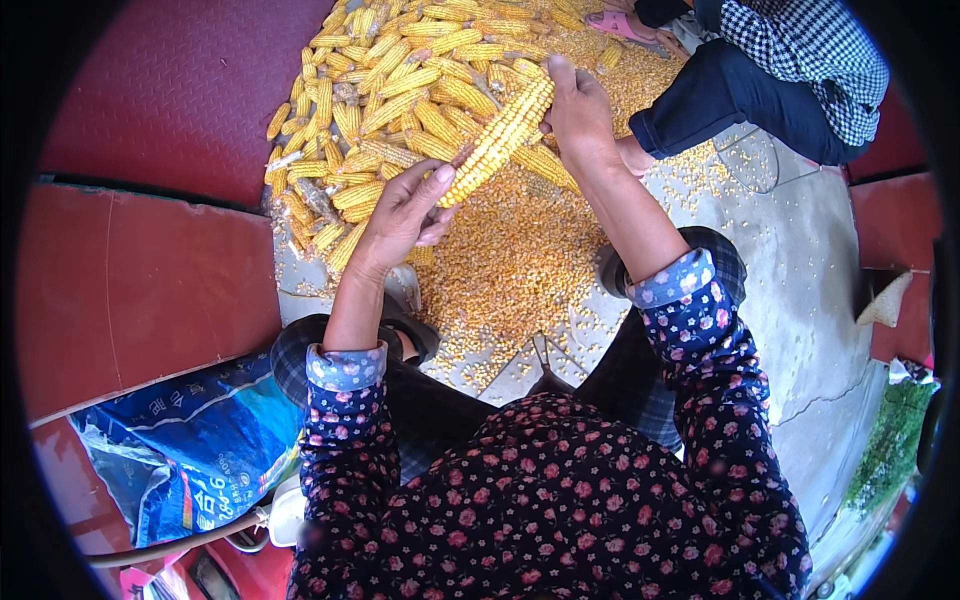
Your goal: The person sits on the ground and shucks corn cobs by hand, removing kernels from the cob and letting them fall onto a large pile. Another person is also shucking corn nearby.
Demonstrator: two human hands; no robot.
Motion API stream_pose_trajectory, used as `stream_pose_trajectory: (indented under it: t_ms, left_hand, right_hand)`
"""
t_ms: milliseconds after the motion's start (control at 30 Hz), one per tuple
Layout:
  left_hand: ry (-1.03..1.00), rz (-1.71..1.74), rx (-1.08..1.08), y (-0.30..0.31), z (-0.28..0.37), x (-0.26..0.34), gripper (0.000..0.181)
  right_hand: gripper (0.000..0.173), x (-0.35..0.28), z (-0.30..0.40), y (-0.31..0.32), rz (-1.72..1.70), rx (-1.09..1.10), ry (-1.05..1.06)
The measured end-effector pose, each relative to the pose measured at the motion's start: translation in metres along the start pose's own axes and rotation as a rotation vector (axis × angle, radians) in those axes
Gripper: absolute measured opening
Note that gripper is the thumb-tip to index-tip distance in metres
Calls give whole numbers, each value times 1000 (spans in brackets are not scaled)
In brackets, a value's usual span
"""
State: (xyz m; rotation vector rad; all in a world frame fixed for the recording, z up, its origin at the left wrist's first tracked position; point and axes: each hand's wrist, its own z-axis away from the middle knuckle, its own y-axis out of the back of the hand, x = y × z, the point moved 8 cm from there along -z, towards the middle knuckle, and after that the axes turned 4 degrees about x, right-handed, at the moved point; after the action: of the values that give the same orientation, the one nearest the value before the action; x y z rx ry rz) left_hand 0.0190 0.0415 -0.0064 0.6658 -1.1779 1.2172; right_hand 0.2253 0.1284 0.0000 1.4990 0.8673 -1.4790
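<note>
A yellow ear of corn (501,142) is held slantwise between my two hands, over the floor in front of me. My left hand (411,206) grips its lower end, the thumb lying on the kernels. Around the upper end my right hand (579,109) is closed. The ear looks covered in kernels on the side that shows. Behind it lies a large heap of husked corn ears (390,97), some with dried husk bits. Below my hands a pile of loose corn kernels (517,262) spreads over the floor between my feet.
Another person (780,82) sits at the upper right, near a wire frame (757,161) on the concrete floor. Red metal panels (157,285) stand at the left. A blue woven plastic sack (202,442) and a white container (286,514) are at lower left.
</note>
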Motion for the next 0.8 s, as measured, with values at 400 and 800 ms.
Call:
stream_pose_trajectory:
  t_ms: [400, 800]
  left_hand:
    - [-120, 200, 129, 15, -3, 6, 43]
    - [-154, 205, 97, 18, -5, -2, 38]
  right_hand:
    - [39, 6, 11, -2, -227, -7, -191]
    - [42, 3, 9, 2, -230, 54, -132]
